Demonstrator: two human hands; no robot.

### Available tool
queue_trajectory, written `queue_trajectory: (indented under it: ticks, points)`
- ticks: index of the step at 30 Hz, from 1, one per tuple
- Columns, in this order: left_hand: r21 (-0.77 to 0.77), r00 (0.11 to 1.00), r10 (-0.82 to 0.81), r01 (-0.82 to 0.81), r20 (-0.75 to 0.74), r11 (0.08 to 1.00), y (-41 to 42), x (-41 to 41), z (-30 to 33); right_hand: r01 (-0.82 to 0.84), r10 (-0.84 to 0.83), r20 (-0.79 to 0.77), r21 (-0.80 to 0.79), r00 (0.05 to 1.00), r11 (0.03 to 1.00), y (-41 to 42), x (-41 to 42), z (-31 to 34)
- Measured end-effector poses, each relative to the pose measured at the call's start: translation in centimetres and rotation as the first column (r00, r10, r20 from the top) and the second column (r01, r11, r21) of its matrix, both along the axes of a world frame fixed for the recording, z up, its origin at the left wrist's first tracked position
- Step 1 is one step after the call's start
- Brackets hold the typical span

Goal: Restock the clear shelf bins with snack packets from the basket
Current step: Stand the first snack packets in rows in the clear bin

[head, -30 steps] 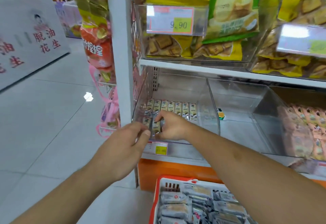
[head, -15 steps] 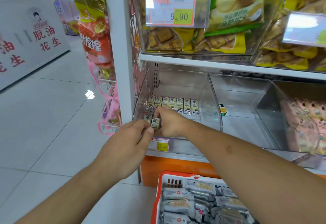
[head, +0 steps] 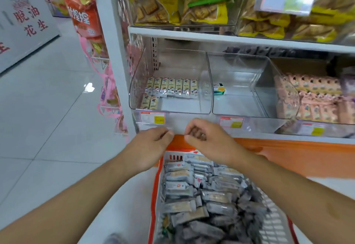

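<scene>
In the head view, two bare hands are hovering side by side just in front of the lower shelf edge, above the far end of the basket (head: 276, 222). The left hand (head: 148, 148) is showing its back, fingers curled downward, and whether its grip is holding anything cannot be told. The right hand (head: 208, 141) is hanging with fingers loosely curled, its grip relaxed and holding nothing visible.

The red-rimmed white basket is sitting below the hands, heaped with grey snack packets (head: 194, 191), too many and too overlapped to count.

Three clear bins are standing on the lower shelf. The left bin (head: 172, 109) is holding a back row of seven upright packets (head: 171, 87) and two more packets (head: 149, 101) standing in front at its left corner. The middle bin (head: 240, 105) is holding one small green-and-yellow packet (head: 219, 89) near its back left. The right bin (head: 288, 97) is packed with pink packets (head: 315, 97). Three price tags are hanging along the shelf edge.
</scene>
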State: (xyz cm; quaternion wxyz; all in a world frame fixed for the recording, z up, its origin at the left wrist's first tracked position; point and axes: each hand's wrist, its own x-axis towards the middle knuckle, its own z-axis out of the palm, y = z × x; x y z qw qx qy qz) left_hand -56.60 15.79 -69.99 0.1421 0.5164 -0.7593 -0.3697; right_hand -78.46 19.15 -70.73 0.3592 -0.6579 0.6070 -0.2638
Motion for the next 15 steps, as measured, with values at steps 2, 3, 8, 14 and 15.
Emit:
queue_trajectory:
  ticks: [2, 3, 8, 14, 15]
  points:
    - [0.102, 0.992, -0.062, 0.051, 0.107, 0.993, 1.2, -0.6, -2.4, -0.024, 0.036, -0.106, 0.111, 0.994, 0.993, 2.2, -0.6, -3.6]
    - [0.142, 0.981, -0.093, 0.069, 0.169, 0.987, 1.8, -0.8, -3.6, -0.049, 0.077, -0.156, 0.172, 0.985, 0.984, 3.2, -0.8, -5.4]
    - [0.35, 0.911, -0.193, 0.059, 0.364, 0.935, 4.5, -1.0, -8.4, -0.186, 0.321, -0.412, 0.335, 0.852, 0.924, 6.1, -0.3, -14.3]
    - [0.292, 0.942, -0.035, -0.068, 0.335, 0.954, 4.4, -0.7, -12.2, -0.099, 0.178, -0.563, 0.168, 0.807, 0.981, 7.5, 2.0, -17.2]
    - [0.27, 0.929, -0.071, -0.033, 0.364, 0.962, 4.4, -0.8, -12.2, -0.09, 0.159, -0.558, 0.149, 0.815, 0.985, 7.6, 2.2, -17.1]
